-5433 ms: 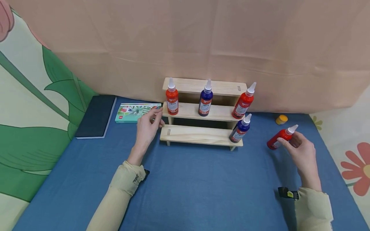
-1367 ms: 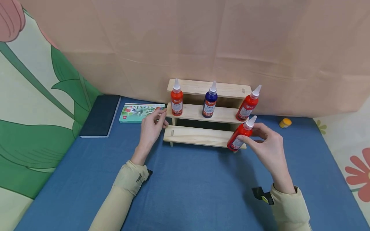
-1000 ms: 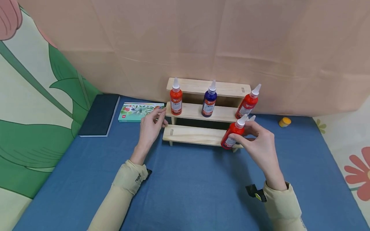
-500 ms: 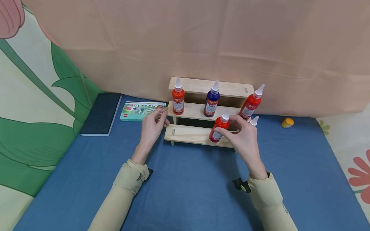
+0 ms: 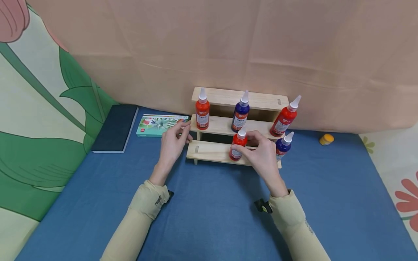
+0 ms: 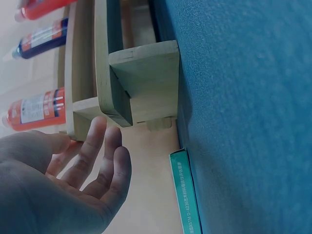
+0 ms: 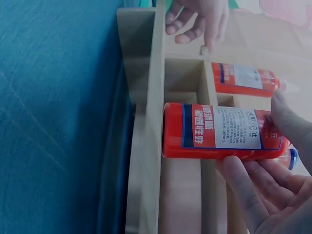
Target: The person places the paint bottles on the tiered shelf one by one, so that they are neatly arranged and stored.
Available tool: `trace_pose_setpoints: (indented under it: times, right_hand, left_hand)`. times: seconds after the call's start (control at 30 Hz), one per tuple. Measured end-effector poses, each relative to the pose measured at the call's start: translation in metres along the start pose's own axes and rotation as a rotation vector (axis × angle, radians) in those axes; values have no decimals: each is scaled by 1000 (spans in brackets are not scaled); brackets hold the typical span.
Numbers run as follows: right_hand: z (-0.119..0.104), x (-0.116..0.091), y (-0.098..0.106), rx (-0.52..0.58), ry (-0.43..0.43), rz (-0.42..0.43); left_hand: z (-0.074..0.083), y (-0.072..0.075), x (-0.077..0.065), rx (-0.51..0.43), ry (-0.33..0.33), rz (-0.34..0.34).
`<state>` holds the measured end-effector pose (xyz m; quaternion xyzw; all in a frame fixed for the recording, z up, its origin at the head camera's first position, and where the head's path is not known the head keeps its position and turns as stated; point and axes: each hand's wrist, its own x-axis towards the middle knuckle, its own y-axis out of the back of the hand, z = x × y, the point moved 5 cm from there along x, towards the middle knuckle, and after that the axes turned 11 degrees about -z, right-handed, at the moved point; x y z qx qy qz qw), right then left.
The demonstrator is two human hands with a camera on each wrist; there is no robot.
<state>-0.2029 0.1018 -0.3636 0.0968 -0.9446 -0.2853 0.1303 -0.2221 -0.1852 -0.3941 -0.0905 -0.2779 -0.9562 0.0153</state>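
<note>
A red squeeze bottle with a white nozzle cap is held upright at the middle of the lowest step of a three-step wooden rack. My right hand grips it between thumb and fingers; in the right wrist view the bottle's base is right at the step's board. My left hand is at the rack's left end, fingers loosely curved, holding nothing. On the middle step stand an orange-red bottle, a blue bottle and a tilted-looking red bottle.
Another blue bottle stands at the lowest step's right end, partly behind my right hand. A green box and a dark notebook lie to the left. A yellow cap-like piece lies far right on the blue cloth.
My right hand has carried the red bottle from the right of the table leftward, past the blue bottle, to the middle of the lowest step. My left hand has stayed by the rack's left end.
</note>
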Motion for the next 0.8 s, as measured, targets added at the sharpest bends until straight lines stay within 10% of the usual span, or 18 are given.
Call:
trace_pose_setpoints:
  times: [0.5, 0.8]
  right_hand:
    - [2, -7, -1, -2, 43, 18]
    - [-27, -35, 51, -154, 239, 188]
  left_hand:
    - [1, 0, 1, 43, -38, 19]
    - [11, 4, -4, 281, -90, 39]
